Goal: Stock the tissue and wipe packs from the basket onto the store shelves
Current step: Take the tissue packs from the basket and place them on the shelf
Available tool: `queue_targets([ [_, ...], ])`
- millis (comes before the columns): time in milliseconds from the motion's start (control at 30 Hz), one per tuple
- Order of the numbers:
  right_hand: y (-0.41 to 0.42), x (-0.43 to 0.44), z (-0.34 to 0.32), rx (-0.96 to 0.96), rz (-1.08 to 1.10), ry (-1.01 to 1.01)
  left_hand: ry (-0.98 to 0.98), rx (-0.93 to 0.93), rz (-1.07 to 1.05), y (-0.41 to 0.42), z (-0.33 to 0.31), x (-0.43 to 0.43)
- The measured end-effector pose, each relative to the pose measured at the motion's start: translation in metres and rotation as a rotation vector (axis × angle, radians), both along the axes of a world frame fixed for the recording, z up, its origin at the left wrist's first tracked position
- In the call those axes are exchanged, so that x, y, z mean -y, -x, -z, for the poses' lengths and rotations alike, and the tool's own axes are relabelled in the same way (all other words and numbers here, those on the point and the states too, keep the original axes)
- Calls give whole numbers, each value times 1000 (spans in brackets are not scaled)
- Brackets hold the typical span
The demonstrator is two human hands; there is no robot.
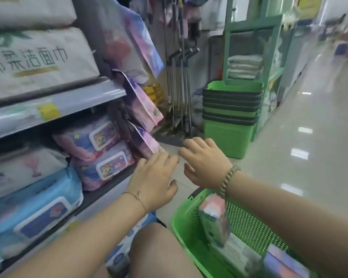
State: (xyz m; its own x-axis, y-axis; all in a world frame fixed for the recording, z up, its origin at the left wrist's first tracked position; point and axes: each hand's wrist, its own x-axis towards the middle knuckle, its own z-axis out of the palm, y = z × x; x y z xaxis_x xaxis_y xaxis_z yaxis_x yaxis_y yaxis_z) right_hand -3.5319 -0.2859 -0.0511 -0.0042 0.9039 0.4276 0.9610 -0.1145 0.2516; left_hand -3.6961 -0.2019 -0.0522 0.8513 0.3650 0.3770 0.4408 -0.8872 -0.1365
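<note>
A green basket [187,235] sits on the floor at lower right, holding an upright white-and-pink tissue pack [213,217] and flatter packs [237,255] beneath it. On the shelf [54,105] at left lie two pink-purple wipe packs [105,159] stacked, a blue wipe pack [34,213] and white tissue packs [28,59]. Purple pouches [147,145] hang at the shelf end. My left hand [155,177] is empty with fingers spread, its fingertips beside the lowest pouch. My right hand [205,161] hovers empty above the basket, fingers apart.
A stack of green baskets [231,117] stands on the floor ahead. Mop handles [179,77] lean beside it. A green rack with folded towels [245,67] is behind. The tiled aisle [301,147] stretches to the right. My knee [155,251] is between shelf and basket.
</note>
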Motion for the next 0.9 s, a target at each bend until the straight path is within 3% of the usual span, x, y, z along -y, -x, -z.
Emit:
queue_targets([
  [367,-68,69,73,-120,172,94,177,-155,222,-80,70,55],
  [700,-86,127,150,-264,344,212,341,-324,248,-108,141,93],
  [900,-84,160,192,-361,453,398,434,-426,265,-109,175,103],
])
